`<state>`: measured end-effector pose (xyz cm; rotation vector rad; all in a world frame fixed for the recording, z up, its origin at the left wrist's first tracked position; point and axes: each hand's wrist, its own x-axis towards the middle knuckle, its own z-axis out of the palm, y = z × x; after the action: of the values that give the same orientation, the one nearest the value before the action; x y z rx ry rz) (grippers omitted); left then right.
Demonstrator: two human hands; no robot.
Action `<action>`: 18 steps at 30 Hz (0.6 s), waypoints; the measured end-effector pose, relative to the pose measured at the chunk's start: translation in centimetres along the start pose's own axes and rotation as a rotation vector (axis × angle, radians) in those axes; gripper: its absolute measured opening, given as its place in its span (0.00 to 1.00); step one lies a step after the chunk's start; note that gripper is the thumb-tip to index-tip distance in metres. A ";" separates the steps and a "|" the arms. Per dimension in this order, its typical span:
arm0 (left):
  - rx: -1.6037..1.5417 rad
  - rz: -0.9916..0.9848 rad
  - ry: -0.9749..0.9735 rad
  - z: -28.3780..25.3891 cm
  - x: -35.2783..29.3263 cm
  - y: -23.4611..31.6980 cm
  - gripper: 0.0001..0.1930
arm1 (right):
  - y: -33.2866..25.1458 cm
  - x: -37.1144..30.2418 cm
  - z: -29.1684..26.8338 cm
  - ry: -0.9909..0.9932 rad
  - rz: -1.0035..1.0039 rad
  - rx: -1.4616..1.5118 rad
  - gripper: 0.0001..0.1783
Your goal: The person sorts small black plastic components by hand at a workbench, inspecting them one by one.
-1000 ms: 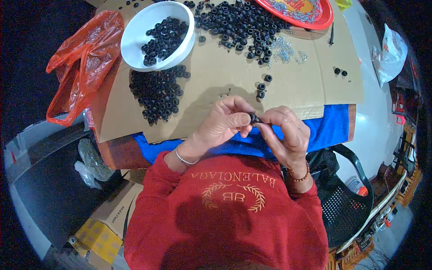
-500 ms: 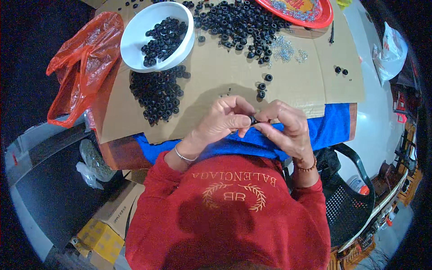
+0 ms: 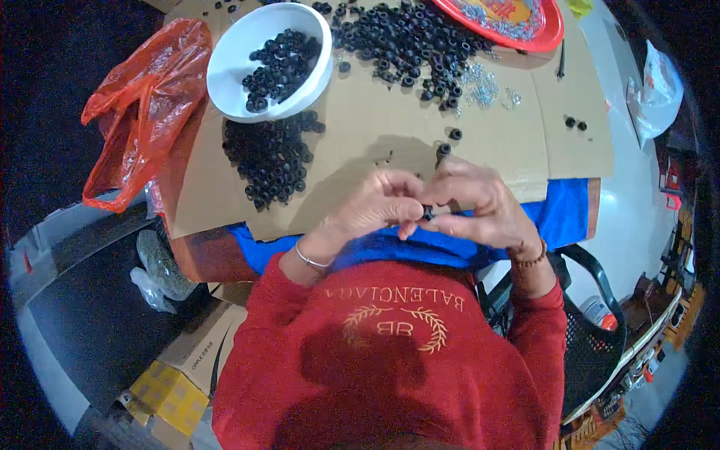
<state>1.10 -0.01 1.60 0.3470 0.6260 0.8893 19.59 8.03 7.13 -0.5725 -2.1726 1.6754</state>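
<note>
My left hand [image 3: 375,208] and my right hand [image 3: 474,204] meet over the near edge of the cardboard. Between their fingertips is a small black round part [image 3: 428,213], pinched from both sides and mostly covered by the fingers. Just beyond my right hand lie loose black parts [image 3: 454,134], some with a visible hole. A heap of similar black parts [image 3: 268,161] is left of my hands. Past it stands a white bowl [image 3: 324,79], tilted, holding more of them. A larger black heap [image 3: 409,45] spreads at the far side.
Small clear pieces [image 3: 481,86] lie beside the far heap, near a red plate [image 3: 553,34] holding more. A red plastic bag [image 3: 146,105] hangs at the table's left. Blue cloth [image 3: 566,214] covers the near edge; a dark chair [image 3: 596,352] stands to the right.
My right hand has turned and its wrist has shifted right; it now hides part of the nearest loose black parts. Both hands stay together at the small part. The view has shifted slightly.
</note>
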 end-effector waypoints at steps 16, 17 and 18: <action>0.154 -0.170 -0.141 0.1 -0.6 0.4 0.06 | -0.7 -0.1 1.4 -0.055 -0.048 -0.100 0.11; 0.150 -0.168 -0.153 0.1 -0.5 0.4 0.06 | -0.4 -0.1 1.4 -0.044 -0.044 -0.102 0.11; 0.148 -0.166 -0.155 0.0 -0.3 0.4 0.06 | -0.1 -0.1 1.4 -0.047 -0.043 -0.105 0.11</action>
<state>0.69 0.00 1.94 0.4853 0.5696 0.6524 18.99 6.82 6.93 -0.5157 -2.3000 1.5758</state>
